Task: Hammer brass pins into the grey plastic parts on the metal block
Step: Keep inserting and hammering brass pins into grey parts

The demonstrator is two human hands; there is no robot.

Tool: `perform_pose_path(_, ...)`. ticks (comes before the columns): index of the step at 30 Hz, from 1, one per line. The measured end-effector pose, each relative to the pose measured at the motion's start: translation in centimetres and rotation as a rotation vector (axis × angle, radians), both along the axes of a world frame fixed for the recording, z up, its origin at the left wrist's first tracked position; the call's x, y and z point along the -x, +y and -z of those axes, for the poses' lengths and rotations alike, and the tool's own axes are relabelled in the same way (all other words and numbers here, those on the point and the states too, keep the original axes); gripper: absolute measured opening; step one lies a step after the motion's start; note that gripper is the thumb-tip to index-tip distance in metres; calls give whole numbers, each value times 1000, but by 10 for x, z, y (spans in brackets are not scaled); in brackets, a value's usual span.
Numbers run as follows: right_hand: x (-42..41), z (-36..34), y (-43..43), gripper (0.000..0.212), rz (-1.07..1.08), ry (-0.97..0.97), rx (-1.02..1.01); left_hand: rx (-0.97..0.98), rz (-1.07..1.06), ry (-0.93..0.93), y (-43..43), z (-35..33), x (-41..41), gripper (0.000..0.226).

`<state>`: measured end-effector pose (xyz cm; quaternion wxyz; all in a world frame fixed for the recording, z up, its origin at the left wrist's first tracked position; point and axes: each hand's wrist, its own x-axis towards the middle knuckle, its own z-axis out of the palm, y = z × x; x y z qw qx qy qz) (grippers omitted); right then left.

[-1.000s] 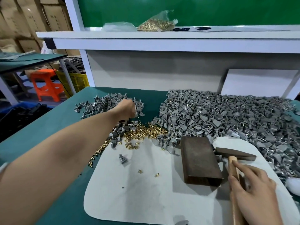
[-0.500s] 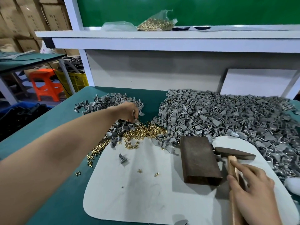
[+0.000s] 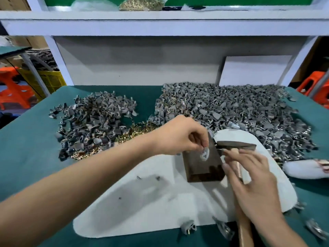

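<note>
A dark metal block [image 3: 203, 168] lies on a white mat [image 3: 142, 202]. My left hand [image 3: 179, 136] reaches over the block's far end and pinches a pale grey plastic part [image 3: 204, 155] against its top. My right hand [image 3: 252, 182] holds the wooden handle [image 3: 243, 232] of a hammer, whose dark head [image 3: 236, 146] lies just right of the block. Loose brass pins [image 3: 140, 131] are heaped behind my left forearm. Whether a pin is in the held part cannot be made out.
Grey parts form a small heap [image 3: 94, 122] at left and a large heap [image 3: 231, 111] at right on the green table. Stray parts [image 3: 188, 227] lie at the mat's front edge. A bag of pins [image 3: 140, 3] sits on the shelf above. A white object [image 3: 302, 169] lies far right.
My left hand left the heap by the pins and came right to the block, now with a grey part in its fingers. My right hand stayed on the hammer.
</note>
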<state>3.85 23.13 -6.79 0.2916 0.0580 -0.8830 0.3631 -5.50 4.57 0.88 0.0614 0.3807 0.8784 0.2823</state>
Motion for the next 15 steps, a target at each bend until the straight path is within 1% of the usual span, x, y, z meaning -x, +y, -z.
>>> perform_pose_path(2,-1,4,-3,34,-8,-24,-33,32,8,9,14,16,-4,16)
perform_pose_path(5,-2,4,-1,33,-16,-36,-27,-1,-68,-35,22,26,-5,32)
perform_pose_path(7,-2,4,1,32,-15,-31,-13,-103,-145,-79,21,27,-6,30)
perform_pose_path(10,-3,2,-2,30,-32,-11,26,-333,-267,-186,19,21,-15,27)
perform_pose_path(13,-9,-2,-7,23,-60,33,104,-517,-258,-373,22,20,-34,16)
perform_pose_path(15,-13,-5,-10,23,-61,53,144,-579,-246,-435,26,23,-47,7)
